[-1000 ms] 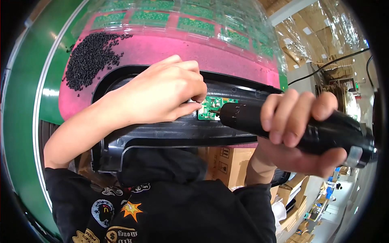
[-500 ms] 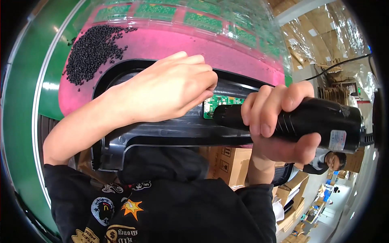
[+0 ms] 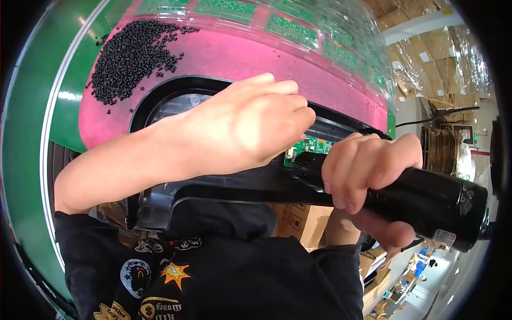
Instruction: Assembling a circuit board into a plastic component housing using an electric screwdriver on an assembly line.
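My right hand (image 3: pixel 368 168) is wrapped around a thick black electric screwdriver (image 3: pixel 440 205). Its nose points left, over a small green circuit board (image 3: pixel 321 145) lying inside a long black plastic housing (image 3: pixel 248 188). The bit's tip is hidden, so I cannot tell whether it touches a screw. Reaching across the housing from the left, my left hand (image 3: pixel 261 120) has its fingers curled down beside the board's left end. Whatever those fingers pinch is hidden beneath the hand.
Small black screws (image 3: pixel 133 61) lie piled at the far left of a pink mat (image 3: pixel 240 53). Clear plastic trays (image 3: pixel 288 26) of green boards stand along the back. The green tabletop (image 3: pixel 64 101) extends left. A cardboard box (image 3: pixel 301 226) sits below the housing's near edge.
The screwdriver has tilted, its rear end now lower and nearer to me, with its nose still over the board. My left hand stays curled by the board. The whole view has shifted slightly.
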Demonstrator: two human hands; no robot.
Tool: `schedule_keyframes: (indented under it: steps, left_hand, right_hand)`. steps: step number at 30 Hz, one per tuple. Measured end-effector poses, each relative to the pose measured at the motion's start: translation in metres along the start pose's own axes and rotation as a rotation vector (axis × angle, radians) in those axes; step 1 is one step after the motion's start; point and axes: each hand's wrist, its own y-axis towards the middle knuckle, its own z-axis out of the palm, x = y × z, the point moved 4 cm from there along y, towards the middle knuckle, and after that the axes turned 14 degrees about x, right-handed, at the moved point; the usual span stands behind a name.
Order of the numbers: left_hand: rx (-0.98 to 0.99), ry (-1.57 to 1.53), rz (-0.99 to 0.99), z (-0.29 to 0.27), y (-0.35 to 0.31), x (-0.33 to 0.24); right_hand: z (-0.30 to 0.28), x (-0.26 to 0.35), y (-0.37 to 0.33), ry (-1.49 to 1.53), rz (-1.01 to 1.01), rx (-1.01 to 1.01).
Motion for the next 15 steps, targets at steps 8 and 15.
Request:
schedule_keyframes:
  steps: [8,15]
  left_hand:
    - [-0.010,-0.011,0.057,0.002,-0.002,0.002]
    - [0.039,-0.005,0.126,0.000,-0.003,0.001]
  right_hand:
    - [0.000,0.002,-0.005,0.000,0.004,-0.108]
    - [-0.006,0.035,-0.005,-0.024,-0.180,-0.195]
